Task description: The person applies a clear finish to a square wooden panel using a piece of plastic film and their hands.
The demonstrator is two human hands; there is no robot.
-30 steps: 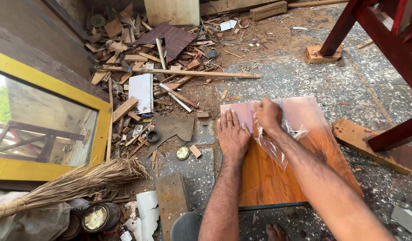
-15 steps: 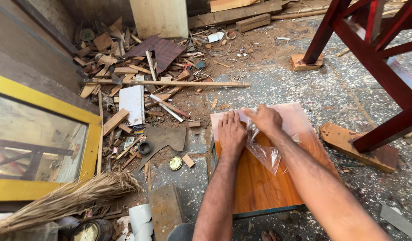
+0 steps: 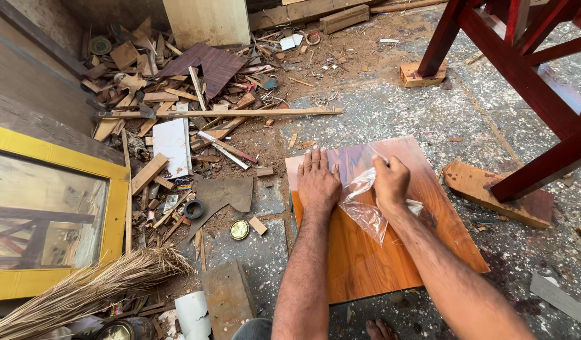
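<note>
On the orange-brown wooden panel (image 3: pixel 391 252) that lies flat on the floor, the left hand (image 3: pixel 317 184) rests palm down near the panel's far left corner, its fingers spread and stretched away from the person. Just to the right of it on the same panel, the right hand (image 3: pixel 390 182) is closed into a loose fist, bunching a clear plastic film (image 3: pixel 366 211) that is lifted off the panel's glossy face; the crumpled film trails from the fist back toward the person, between the two forearms.

Left of the panel, close to its near left edge, a small round brass-coloured tin lid (image 3: pixel 239 230) lies on the speckled stone floor (image 3: pixel 391 113), with a black ring (image 3: pixel 193 209) a little further left. Beyond the panel's far left corner spreads a heap of wood offcuts (image 3: pixel 171 94), crossed by a long thin wooden strip (image 3: pixel 240 113). Far left of the panel leans a yellow-framed mirror (image 3: pixel 51 220), and a straw broom (image 3: pixel 95 293) lies below it. Right of the panel, a flat wooden block (image 3: pixel 479 186) sits under a leg of a dark red wooden frame (image 3: pixel 523 63).
</note>
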